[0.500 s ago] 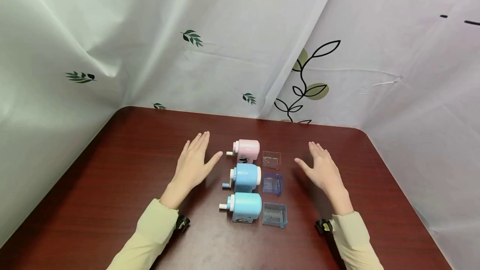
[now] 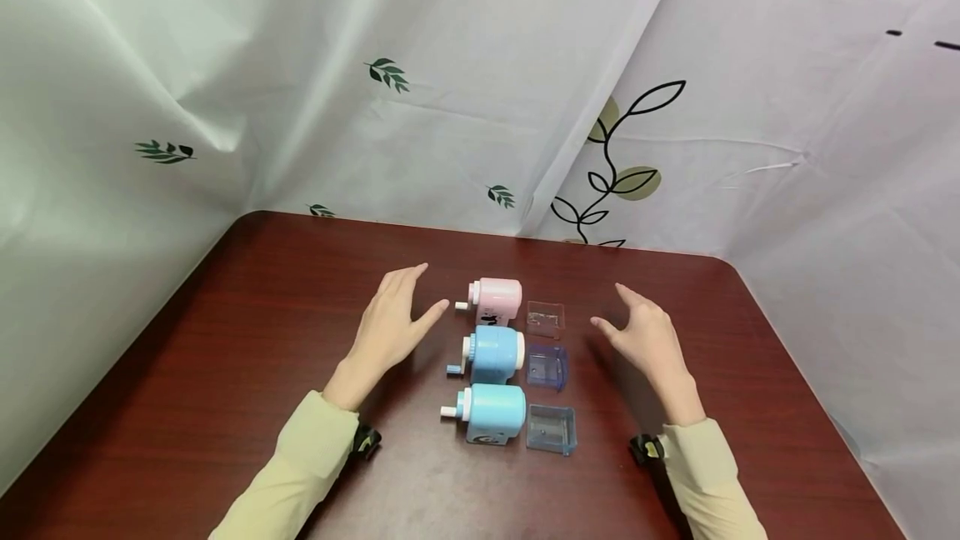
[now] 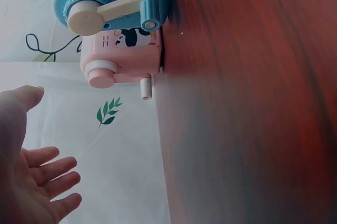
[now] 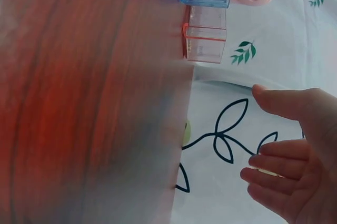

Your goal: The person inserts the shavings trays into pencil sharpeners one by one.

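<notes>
Three hand-crank pencil sharpeners stand in a column on the table: a pink sharpener [image 2: 500,298] at the back, a blue sharpener [image 2: 495,350] in the middle and a light turquoise sharpener [image 2: 497,408] in front. Their cranks point left. Beside each, on the right, lies a clear drawer: a pinkish drawer [image 2: 545,320], a purple-blue drawer [image 2: 547,367] and a grey-blue drawer [image 2: 551,428]. My left hand [image 2: 386,322] hovers left of the pink and blue sharpeners, fingers relaxed, touching nothing. To the right of the drawers, my right hand [image 2: 647,337] is likewise held up, thumb apart from loosely bent fingers.
The dark red-brown table [image 2: 247,340] has rounded far corners. A white curtain [image 2: 300,90] with leaf prints hangs behind it and along both sides. Black wrist cameras [image 2: 365,442] sit at the cuffs.
The fingers of both hands have bent a little from their straighter pose. The sharpeners and drawers have stayed in place; the head view has shifted slightly.
</notes>
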`<state>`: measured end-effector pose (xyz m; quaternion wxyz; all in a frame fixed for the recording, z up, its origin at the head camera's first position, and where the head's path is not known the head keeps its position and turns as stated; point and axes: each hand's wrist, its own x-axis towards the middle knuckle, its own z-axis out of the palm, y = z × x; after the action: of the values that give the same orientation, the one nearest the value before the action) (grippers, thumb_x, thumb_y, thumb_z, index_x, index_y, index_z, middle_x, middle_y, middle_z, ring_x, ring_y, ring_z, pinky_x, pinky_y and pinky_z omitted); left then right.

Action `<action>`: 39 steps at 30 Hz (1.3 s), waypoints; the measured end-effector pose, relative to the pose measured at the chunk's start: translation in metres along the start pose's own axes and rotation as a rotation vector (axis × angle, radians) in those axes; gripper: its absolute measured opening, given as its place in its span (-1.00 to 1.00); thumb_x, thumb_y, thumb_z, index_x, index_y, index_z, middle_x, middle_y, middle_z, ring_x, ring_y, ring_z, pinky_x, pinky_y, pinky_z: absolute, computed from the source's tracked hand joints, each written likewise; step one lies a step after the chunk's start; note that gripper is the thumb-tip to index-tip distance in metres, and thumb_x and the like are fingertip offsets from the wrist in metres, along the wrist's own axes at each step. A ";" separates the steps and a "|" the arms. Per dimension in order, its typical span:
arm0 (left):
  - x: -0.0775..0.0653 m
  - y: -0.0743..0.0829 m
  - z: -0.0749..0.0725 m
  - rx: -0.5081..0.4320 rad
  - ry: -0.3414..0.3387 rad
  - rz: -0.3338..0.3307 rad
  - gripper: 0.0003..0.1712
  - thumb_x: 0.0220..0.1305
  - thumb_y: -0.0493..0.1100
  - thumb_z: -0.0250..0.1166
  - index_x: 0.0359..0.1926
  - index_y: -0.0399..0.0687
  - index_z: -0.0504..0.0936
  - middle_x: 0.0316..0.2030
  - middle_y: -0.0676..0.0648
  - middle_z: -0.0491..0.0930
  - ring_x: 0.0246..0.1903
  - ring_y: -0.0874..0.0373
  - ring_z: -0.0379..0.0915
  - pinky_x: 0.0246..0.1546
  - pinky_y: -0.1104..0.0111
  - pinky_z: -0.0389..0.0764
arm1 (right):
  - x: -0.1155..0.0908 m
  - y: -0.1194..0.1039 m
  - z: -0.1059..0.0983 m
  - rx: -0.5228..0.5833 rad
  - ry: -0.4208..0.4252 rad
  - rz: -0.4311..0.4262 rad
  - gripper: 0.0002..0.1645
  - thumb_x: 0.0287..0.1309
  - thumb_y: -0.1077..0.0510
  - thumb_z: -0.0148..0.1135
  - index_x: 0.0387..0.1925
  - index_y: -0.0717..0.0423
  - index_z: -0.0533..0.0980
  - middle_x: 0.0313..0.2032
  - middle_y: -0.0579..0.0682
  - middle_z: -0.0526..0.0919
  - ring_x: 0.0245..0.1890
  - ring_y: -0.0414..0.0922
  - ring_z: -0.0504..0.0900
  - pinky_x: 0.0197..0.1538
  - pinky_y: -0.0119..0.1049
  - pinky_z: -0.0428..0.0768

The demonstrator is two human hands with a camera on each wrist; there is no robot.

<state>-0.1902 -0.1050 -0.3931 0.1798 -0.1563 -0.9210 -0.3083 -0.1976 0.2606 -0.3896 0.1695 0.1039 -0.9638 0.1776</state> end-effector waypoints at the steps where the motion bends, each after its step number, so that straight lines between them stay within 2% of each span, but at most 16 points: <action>1: 0.001 0.000 0.000 -0.006 -0.001 0.007 -0.21 0.19 0.23 0.12 0.29 -0.13 0.20 0.20 -0.18 0.30 0.20 0.00 0.10 0.10 0.04 0.32 | 0.001 0.000 0.000 0.005 0.007 0.001 -0.17 -0.09 -0.06 0.35 0.15 0.32 0.33 0.06 0.32 0.47 0.01 0.22 0.43 -0.02 0.13 0.41; 9: 0.008 -0.002 0.002 -0.010 -0.017 0.060 -0.22 0.14 0.17 0.20 0.25 -0.17 0.23 0.15 -0.17 0.33 0.17 0.01 0.12 0.08 0.08 0.34 | 0.005 -0.003 -0.001 0.044 0.004 0.034 -0.20 -0.16 -0.03 0.40 0.12 0.26 0.38 0.03 0.30 0.50 -0.04 0.21 0.47 -0.06 0.13 0.44; 21: 0.017 0.000 0.005 -0.003 -0.095 0.080 -0.19 0.13 0.19 0.20 0.25 -0.20 0.22 0.17 -0.16 0.29 0.18 0.01 0.09 0.11 0.08 0.32 | 0.009 -0.006 0.002 0.058 0.002 0.049 -0.30 -0.10 -0.07 0.36 0.05 0.25 0.44 -0.03 0.26 0.55 -0.04 0.18 0.48 -0.05 0.10 0.44; 29: 0.022 0.001 0.006 0.013 -0.135 0.084 -0.20 0.12 0.18 0.21 0.25 -0.19 0.23 0.17 -0.14 0.29 0.20 0.03 0.07 0.09 0.09 0.34 | 0.012 -0.009 0.003 0.055 0.007 0.018 -0.31 -0.10 -0.07 0.35 0.03 0.26 0.45 -0.05 0.26 0.56 -0.05 0.18 0.49 -0.06 0.10 0.44; 34: 0.025 -0.001 0.009 -0.013 -0.155 0.099 -0.20 0.12 0.20 0.20 0.26 -0.15 0.23 0.17 -0.13 0.30 0.19 0.05 0.08 0.10 0.09 0.33 | 0.013 -0.009 0.004 0.058 0.001 0.015 -0.34 -0.11 -0.06 0.36 0.01 0.22 0.46 -0.06 0.23 0.57 -0.07 0.16 0.50 -0.06 0.09 0.44; 39: 0.027 -0.005 0.011 -0.072 -0.152 0.119 -0.22 0.12 0.20 0.21 0.25 -0.10 0.25 0.16 -0.09 0.32 0.17 0.08 0.11 0.11 0.09 0.32 | 0.013 -0.011 0.006 0.118 -0.022 -0.002 -0.34 -0.15 -0.06 0.40 -0.02 0.20 0.48 -0.09 0.20 0.59 -0.10 0.13 0.52 -0.09 0.06 0.46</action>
<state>-0.2192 -0.0968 -0.3922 0.1216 -0.2402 -0.9094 -0.3171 -0.2080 0.2464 -0.3867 0.1528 0.1168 -0.9533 0.2328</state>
